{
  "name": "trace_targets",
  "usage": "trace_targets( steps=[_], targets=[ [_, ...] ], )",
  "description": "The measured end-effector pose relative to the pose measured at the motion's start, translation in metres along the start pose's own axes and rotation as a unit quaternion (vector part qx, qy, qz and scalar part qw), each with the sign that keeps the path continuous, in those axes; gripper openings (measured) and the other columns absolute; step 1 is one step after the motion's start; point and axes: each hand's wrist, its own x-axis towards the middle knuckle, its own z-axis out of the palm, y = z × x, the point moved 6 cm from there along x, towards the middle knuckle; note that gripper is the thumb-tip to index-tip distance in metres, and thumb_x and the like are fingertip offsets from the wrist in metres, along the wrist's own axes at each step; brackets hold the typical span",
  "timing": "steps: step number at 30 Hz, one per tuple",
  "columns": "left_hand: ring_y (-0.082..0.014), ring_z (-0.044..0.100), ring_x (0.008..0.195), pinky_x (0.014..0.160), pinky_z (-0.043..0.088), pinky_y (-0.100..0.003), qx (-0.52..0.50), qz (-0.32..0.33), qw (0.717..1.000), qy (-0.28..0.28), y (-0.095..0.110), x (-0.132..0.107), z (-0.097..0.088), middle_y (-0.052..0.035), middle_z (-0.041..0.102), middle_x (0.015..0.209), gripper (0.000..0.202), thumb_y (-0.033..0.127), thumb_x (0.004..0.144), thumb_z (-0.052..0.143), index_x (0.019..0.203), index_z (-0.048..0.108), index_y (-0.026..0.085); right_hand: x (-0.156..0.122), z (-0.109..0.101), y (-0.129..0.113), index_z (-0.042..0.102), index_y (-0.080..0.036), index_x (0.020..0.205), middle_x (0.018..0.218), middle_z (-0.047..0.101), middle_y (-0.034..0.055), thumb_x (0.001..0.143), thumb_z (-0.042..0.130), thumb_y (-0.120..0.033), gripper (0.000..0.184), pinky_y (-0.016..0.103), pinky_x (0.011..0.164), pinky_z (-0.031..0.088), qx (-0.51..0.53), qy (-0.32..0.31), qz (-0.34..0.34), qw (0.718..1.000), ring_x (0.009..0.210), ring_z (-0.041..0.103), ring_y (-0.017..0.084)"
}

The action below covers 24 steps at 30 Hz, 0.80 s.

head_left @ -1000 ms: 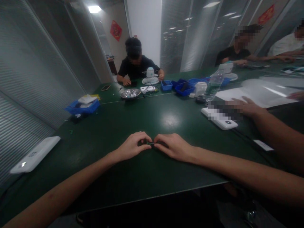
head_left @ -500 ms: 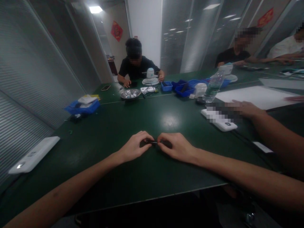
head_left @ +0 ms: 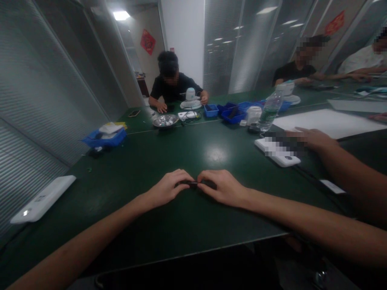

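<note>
The left hand (head_left: 169,186) and right hand (head_left: 223,187) both pinch a thin thing (head_left: 194,183) between their fingertips, over the table (head_left: 193,225). It looks so small that a hard pull could make it slip and drop. Farther right of the grip, another person's hand (head_left: 317,139) could bump the right hand.

Head view, one. Station: on the wearer's head, above the near side of a green table (head_left: 145,153). Facing: forward and down. Range: near to left hand (head_left: 168,186) and right hand (head_left: 223,187), lower centre; far to glass partition (head_left: 223,52), top.
</note>
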Motion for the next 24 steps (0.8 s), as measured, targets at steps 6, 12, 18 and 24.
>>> trace_targets(
  steps=[6,12,18,24],
  targets=[
    [-0.0230,0.066,0.114,0.102,0.052,-0.039,0.095,-0.068,0.990,0.076,-0.080,-0.032,-0.064,-0.0078,0.071,0.122,0.029,0.028,0.103,0.053,0.126,0.071,0.023,-0.006,-0.009,0.008,0.067,-0.020,0.109,0.094,0.073,0.0030,0.102,0.059,-0.034,0.018,0.027,0.068,0.046,0.017,0.021,0.016,0.999,0.075,0.064,0.015],
    [-0.0267,0.070,0.107,0.093,0.056,-0.039,0.105,-0.244,0.949,0.170,-0.168,-0.079,-0.137,-0.0097,0.072,0.127,0.051,0.051,0.089,0.068,0.132,0.071,0.023,-0.006,-0.008,0.009,0.067,-0.020,0.109,0.093,0.073,0.0030,0.101,0.059,-0.034,0.018,0.027,0.068,0.045,0.022,0.022,0.012,0.999,0.073,0.064,0.015],
    [-0.0279,0.073,0.095,0.082,0.057,-0.035,0.127,-0.322,0.920,0.184,-0.203,-0.110,-0.169,-0.0082,0.079,0.108,0.056,0.061,0.079,0.071,0.119,0.077,0.022,-0.006,-0.009,0.009,0.067,-0.020,0.108,0.091,0.072,0.0024,0.102,0.059,-0.035,0.019,0.027,0.067,0.044,0.023,0.023,0.009,0.999,0.073,0.063,0.014],
    [-0.0250,0.072,0.094,0.093,0.056,-0.040,0.231,-0.284,0.901,0.232,-0.208,-0.129,-0.183,-0.0108,0.069,0.132,0.055,0.028,0.090,0.043,0.140,0.065,0.020,-0.006,-0.010,0.008,0.067,-0.020,0.108,0.094,0.072,0.0030,0.102,0.058,-0.035,0.019,0.028,0.069,0.046,0.026,0.016,0.012,0.999,0.075,0.063,0.015]
  ],
)
